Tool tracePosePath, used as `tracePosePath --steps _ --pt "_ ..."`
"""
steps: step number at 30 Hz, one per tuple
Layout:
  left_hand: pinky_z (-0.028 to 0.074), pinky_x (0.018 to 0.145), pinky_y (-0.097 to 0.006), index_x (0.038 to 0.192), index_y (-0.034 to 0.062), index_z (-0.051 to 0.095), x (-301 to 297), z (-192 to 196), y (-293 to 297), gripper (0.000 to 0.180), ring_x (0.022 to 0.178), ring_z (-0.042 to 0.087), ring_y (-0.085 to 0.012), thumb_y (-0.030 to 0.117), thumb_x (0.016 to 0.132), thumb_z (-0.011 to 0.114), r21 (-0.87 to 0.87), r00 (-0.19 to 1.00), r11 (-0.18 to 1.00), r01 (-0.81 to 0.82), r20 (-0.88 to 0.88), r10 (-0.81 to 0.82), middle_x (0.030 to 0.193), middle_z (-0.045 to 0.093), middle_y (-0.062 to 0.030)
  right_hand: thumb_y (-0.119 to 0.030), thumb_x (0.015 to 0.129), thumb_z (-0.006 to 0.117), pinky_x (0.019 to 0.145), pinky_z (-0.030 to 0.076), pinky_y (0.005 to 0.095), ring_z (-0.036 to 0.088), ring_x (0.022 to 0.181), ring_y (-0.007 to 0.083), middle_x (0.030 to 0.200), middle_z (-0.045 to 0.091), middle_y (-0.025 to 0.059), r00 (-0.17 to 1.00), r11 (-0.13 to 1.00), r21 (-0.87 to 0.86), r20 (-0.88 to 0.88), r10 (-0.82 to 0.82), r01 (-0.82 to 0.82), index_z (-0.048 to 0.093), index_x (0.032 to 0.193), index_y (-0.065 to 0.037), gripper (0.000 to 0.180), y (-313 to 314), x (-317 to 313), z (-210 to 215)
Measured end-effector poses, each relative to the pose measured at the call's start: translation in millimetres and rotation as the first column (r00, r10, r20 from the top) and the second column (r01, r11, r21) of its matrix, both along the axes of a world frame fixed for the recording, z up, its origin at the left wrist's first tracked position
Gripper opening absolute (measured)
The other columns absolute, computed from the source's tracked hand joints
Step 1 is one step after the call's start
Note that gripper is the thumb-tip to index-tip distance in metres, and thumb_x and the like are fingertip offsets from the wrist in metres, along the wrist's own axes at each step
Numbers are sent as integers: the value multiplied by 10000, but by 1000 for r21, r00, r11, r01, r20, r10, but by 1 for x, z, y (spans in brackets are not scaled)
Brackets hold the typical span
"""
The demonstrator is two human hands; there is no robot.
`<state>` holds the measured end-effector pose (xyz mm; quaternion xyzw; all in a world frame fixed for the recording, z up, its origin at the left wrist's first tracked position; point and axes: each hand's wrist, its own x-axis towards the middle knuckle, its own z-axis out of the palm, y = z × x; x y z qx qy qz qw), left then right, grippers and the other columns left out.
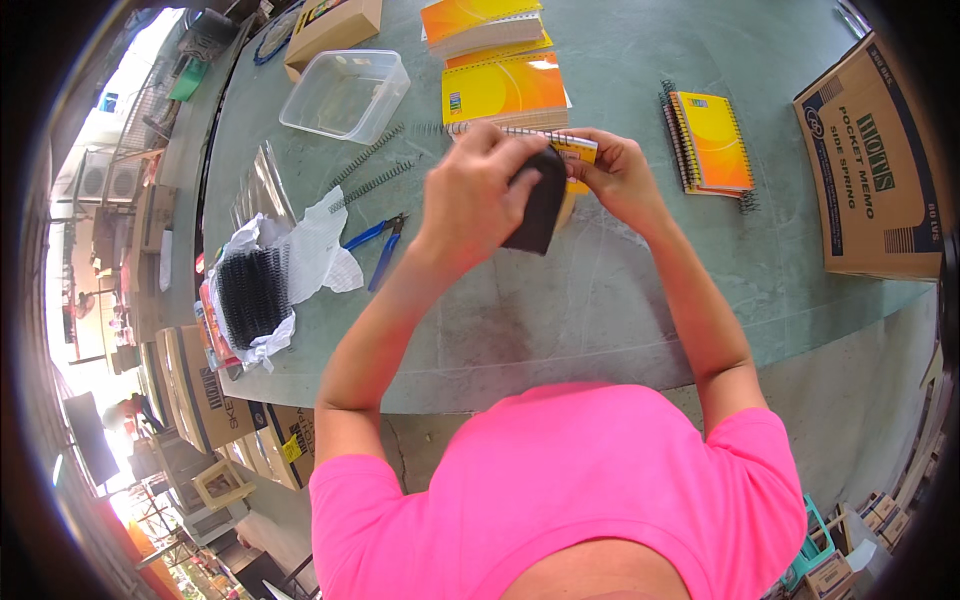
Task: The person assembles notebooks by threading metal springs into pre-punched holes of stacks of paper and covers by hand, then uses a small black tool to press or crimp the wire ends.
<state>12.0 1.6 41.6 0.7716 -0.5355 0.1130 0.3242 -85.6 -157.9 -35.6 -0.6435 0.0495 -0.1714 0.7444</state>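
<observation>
My left hand (470, 190) is closed, thumb and fingers around the edge of a dark flat piece with a rounded end (535, 205). Its fingertips are by a thin dark wire coil (433, 128), which runs along the edge of a small yellow-orange notebook (578, 150). My right hand (617, 175) pinches that notebook at its right end. Much of the notebook is hidden behind my left hand and the dark piece. Just beyond stands a stack of yellow-orange notebooks (505, 88), with more of them (485, 30) farther back.
Spiral-bound notebooks (712, 142) lie to the right, near a brown carton (880, 160). On the left are a clear plastic tub (347, 95), loose wire coils (370, 186), blue-handled pliers (384, 250) and a bundle of black coils (252, 297) on white paper. Cartons (203, 385) stand below the table's left edge.
</observation>
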Motion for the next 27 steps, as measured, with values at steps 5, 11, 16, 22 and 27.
tracePosePath --steps 5,11,16,22,27 --pt "486 757 -344 1008 84 654 -7 27 -13 293 844 593 -282 61 720 701 -213 972 965 -153 -209 108 872 593 -121 15 875 558 810 480 215 575 896 59 1026 646 44 997 993 -122 -73 -10 1 578 1147 30 274 -1 -3 -2" --pt "483 754 -367 985 80 647 -54 -48 14 231 887 582 -293 148 769 688 273 940 934 230 -309 -142 903 597 -115 1 877 551 820 472 218 581 916 70 1057 646 50 996 971 -237 -90 16 -37 580 1159 13 283 3 -1 7" --pt "439 790 -382 980 83 647 -23 -22 -4 260 916 564 -268 223 767 697 -24 998 999 45 43 -44 916 602 -100 -28 865 585 846 459 220 582 931 85 1085 636 61 985 999 -37 173 -2 8 575 1169 -1 306 7 3 -1" --pt "402 805 -367 974 70 629 10 -6 -16 236 908 561 -261 223 796 657 192 970 981 9 235 -55 932 616 -81 -65 879 593 788 463 208 564 863 47 981 650 31 994 989 -98 -25 -109 106 603 1106 6 238 2 -3 -12" --pt "423 770 -390 981 61 616 8 -11 -27 269 873 572 -282 207 764 681 167 984 975 148 72 -162 909 621 -106 -147 833 657 612 451 251 540 647 64 720 650 60 975 928 -320 -49 -217 191 666 962 -26 178 0 -8 -19"
